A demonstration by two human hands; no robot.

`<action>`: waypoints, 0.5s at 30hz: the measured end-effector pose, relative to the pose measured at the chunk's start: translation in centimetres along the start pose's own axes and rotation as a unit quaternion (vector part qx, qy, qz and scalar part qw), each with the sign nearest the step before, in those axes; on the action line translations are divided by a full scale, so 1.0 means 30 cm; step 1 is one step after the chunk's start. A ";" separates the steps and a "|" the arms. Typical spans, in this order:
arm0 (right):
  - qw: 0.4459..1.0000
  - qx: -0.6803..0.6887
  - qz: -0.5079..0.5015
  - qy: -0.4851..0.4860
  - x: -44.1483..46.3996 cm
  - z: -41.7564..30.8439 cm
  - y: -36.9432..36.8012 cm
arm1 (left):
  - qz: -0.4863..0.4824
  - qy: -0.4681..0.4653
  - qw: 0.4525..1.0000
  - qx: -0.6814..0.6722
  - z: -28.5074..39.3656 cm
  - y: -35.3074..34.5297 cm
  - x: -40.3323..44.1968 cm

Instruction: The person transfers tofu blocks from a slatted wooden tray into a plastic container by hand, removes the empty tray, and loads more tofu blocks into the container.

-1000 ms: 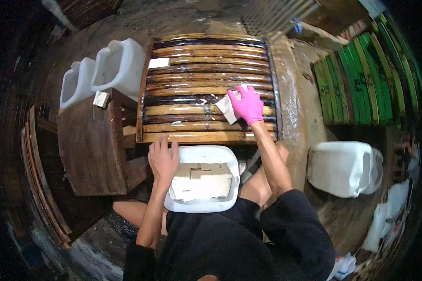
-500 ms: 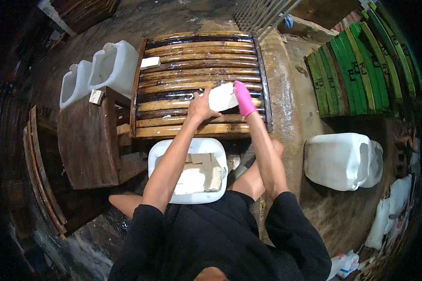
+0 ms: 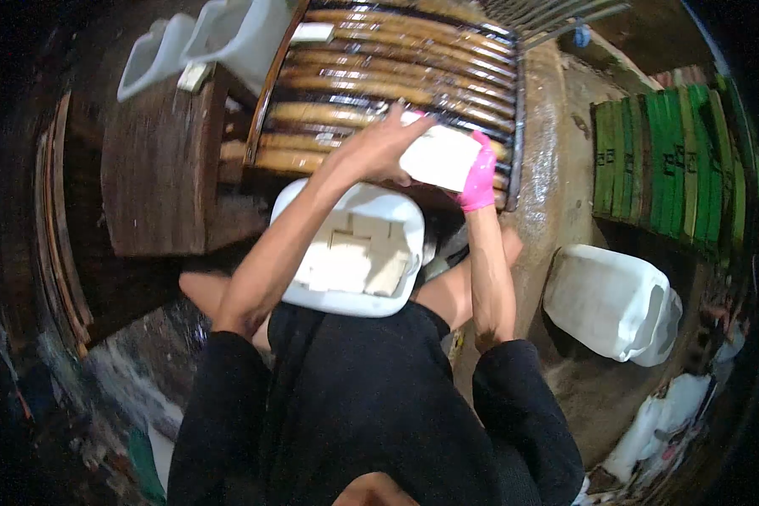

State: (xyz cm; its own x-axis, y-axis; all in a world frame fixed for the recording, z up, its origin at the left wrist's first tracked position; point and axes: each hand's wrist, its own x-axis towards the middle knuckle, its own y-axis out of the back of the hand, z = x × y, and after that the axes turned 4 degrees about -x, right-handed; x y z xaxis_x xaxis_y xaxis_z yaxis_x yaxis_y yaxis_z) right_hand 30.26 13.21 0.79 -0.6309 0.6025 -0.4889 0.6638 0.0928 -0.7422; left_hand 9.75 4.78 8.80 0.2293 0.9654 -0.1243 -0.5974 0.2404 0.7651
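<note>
in the head view, the glossy brown slatted table [image 3: 371, 84] had bare slats beyond and to the left of the hands; its near edge ran just past the white rectangular plastic tub [image 3: 346, 301], and a strip of wet floor [image 3: 544, 160] lay along its right edge; one pale block [image 3: 312, 33] sat at the far left corner, one small cream block [image 3: 194, 77] on the dark wooden bench [image 3: 156, 169]; the cream blocks [image 3: 350, 253] inside the tub overlapped too much to count; the bare left hand [image 3: 386, 145] and the pink-gloved right hand [image 3: 479, 179] were partly closed on opposite ends of one bright white rectangular slab [image 3: 441, 158], over the table's near right part; both forearms reached forward, the left slanting across the tub.
</note>
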 end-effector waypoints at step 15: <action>0.831 -0.401 -0.106 -0.371 -0.146 0.336 -0.249 | 0.331 0.223 0.910 -0.110 -0.266 -0.169 -0.582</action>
State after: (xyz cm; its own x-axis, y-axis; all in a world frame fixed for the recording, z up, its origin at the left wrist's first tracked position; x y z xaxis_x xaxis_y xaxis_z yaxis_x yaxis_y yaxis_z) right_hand 24.03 1.88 3.85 -0.6441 -0.1211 -0.7553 0.3730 0.8123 -0.4483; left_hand 2.64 -12.47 2.04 -0.5419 0.8397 0.0358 -0.6428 -0.4415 0.6260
